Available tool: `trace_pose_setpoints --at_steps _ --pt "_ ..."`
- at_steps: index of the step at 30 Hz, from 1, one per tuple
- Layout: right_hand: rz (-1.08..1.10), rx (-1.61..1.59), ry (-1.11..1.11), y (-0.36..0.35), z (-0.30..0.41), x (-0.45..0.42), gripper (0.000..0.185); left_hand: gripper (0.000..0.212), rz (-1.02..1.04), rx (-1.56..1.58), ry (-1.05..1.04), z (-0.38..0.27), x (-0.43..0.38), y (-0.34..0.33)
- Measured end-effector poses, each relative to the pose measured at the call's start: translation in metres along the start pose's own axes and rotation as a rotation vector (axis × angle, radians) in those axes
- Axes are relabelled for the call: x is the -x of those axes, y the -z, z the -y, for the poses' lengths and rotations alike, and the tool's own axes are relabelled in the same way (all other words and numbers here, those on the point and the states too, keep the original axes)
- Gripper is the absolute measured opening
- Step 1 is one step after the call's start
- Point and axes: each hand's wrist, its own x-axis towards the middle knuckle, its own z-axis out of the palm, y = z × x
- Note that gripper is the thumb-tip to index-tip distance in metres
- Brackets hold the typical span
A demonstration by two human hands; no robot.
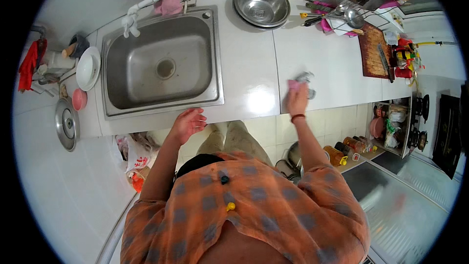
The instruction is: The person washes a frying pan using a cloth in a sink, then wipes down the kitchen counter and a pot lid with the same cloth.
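Note:
My right hand (pixel 298 101) is low over the white counter (pixel 249 58), right of the sink. In its fingers is a crumpled pink and grey item (pixel 293 84), maybe a cloth or wrapper; motion blur hides exactly what it is. My left hand (pixel 188 125) is bare, fingers apart, beside the counter's front edge just below the stainless steel sink (pixel 221 80). The sink basin holds no dishes, and its drain (pixel 165 68) shows in the middle. Above it, a white faucet (pixel 130 24) reaches over the rim.
Stacked metal basins (pixel 262 5) stand behind the counter's middle. A wire utensil rack (pixel 351 11), a wooden cutting board (pixel 372 53) and a knife (pixel 384 62) are at right. At left sit a white plate (pixel 89 69), a pink cup (pixel 79 99) and a metal lid (pixel 67 124).

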Motion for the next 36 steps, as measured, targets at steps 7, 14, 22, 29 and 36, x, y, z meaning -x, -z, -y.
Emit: trace_pose_setpoints --at_steps 7,14,22,29,36 --pt "0.261 -0.587 0.232 -0.042 0.162 -0.013 0.035 0.026 0.034 -0.079 -0.011 -0.022 0.007 -0.010" --pt "0.957 -1.384 -0.228 -0.018 0.291 -0.036 0.038 0.042 0.031 0.089 -0.211 -0.065 0.016 -0.025" --pt "0.971 -0.990 0.080 -0.044 0.349 -0.045 0.032 0.025 -0.008 0.245 -0.418 -0.085 0.020 0.023" --pt "0.966 -1.546 -0.486 -0.070 0.391 -0.048 0.028 0.019 -0.131 0.234 -0.485 -0.115 0.027 0.077" --pt "0.833 -1.558 -0.710 -0.093 0.404 -0.053 0.018 0.019 -0.223 0.412 -0.623 -0.171 0.049 0.224"
